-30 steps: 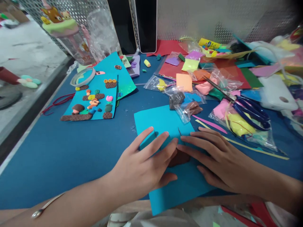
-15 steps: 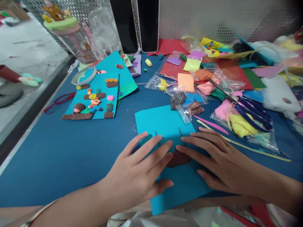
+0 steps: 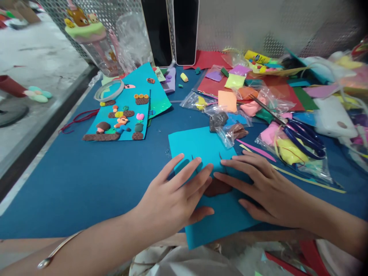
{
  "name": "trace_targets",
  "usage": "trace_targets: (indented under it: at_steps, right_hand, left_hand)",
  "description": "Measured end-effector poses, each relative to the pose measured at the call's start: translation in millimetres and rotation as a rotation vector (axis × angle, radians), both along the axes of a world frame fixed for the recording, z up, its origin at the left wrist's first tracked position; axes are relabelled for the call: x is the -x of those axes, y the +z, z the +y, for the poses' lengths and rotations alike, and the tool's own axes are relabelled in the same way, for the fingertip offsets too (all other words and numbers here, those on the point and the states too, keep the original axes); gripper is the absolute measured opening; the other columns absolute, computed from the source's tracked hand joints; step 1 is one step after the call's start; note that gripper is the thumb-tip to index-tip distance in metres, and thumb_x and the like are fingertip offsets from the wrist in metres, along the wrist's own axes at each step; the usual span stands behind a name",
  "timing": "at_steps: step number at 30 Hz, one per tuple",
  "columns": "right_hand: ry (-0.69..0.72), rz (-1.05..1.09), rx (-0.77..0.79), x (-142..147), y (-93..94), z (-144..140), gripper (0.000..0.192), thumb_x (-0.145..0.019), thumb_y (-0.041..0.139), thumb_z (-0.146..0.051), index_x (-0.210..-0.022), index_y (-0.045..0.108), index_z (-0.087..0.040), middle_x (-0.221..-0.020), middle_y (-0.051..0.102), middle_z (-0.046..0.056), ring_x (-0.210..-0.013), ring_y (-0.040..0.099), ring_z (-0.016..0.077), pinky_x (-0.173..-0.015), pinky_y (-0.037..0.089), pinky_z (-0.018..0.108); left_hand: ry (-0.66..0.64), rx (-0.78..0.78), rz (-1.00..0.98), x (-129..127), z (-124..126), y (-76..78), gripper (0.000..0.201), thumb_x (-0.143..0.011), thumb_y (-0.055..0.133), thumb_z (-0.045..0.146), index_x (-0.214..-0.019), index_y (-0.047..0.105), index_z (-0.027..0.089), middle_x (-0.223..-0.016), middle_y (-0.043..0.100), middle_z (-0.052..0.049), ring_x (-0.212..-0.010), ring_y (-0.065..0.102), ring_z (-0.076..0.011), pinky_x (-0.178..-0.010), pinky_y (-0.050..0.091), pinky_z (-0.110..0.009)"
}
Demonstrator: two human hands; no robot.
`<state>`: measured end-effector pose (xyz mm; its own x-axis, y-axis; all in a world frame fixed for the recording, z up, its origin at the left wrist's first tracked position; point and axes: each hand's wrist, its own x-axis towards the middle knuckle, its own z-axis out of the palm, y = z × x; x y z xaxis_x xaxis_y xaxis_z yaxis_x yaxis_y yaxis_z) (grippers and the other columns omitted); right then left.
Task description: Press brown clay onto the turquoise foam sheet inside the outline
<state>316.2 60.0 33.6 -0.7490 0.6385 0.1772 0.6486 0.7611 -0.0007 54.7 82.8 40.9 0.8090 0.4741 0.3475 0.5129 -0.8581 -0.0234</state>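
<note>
A sheet of blue paper point(image 3: 198, 142) lies on the blue table mat before me, its near end reaching over the table edge. On it sits a flat, rounded piece of brown clay point(image 3: 217, 188), partly covered by my fingers. Two thin dark strips rise above the clay on the paper. My left hand point(image 3: 178, 191) rests from the left, fingers spread, fingertips on the clay's upper left side. From the right, my right hand point(image 3: 261, 188) spreads its fingers, with index and middle tips at the clay's upper right. Neither hand grips anything.
Blue sheets with clay figures point(image 3: 119, 119) lie to the left beside a clear tape roll point(image 3: 109, 90). Scissors point(image 3: 304, 138) rest on bagged clay point(image 3: 290, 151) at right. Two phones point(image 3: 185, 34) and a lidded cup point(image 3: 96, 46) stand at the back.
The view has shifted slightly, so the table's things sit a little differently in it. Both hands keep nearly the same pose over the brown clay.
</note>
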Motion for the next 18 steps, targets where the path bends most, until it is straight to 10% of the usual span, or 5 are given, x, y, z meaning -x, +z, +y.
trace_targets:
  at_steps: [18]
  right_hand:
    - [-0.011,0.009,0.030,1.6,1.9,2.7,0.055,-0.085,0.050,-0.026,-0.140,0.044,-0.023,-0.142,0.040,0.013,-0.127,0.036,0.0324,-0.101,0.039,0.056]
  left_hand:
    - [-0.007,0.122,-0.055,1.5,2.6,-3.7,0.040,-0.097,0.040,0.042,-0.120,0.062,0.017,-0.134,0.058,-0.003,-0.124,0.049,-0.0257,-0.108,0.035,-0.046]
